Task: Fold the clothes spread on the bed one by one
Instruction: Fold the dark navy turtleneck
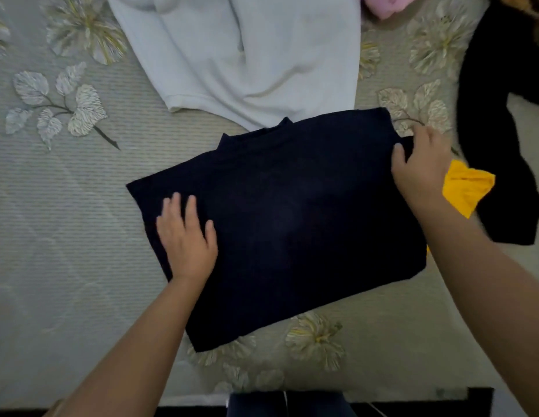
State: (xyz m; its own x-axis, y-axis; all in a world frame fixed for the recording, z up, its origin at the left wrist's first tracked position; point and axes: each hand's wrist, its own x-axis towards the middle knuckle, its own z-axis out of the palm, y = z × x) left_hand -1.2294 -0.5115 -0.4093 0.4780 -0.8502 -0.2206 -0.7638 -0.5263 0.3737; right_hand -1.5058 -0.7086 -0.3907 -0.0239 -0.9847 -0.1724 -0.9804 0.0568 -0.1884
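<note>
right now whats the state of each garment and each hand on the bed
navy top: partly folded, flat
left hand: pressing flat on navy top
right hand: pinching navy top's edge
white garment: spread, unfolded
black garment: unfolded, loose
yellow cloth: crumpled

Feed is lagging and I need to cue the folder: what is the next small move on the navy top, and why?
Probably carry the right edge across toward the left. The right hand pinches the navy top at its upper right edge while the left hand lies flat on its left part, pinning it. The top lies flat on the bed, seemingly only part folded.
</note>
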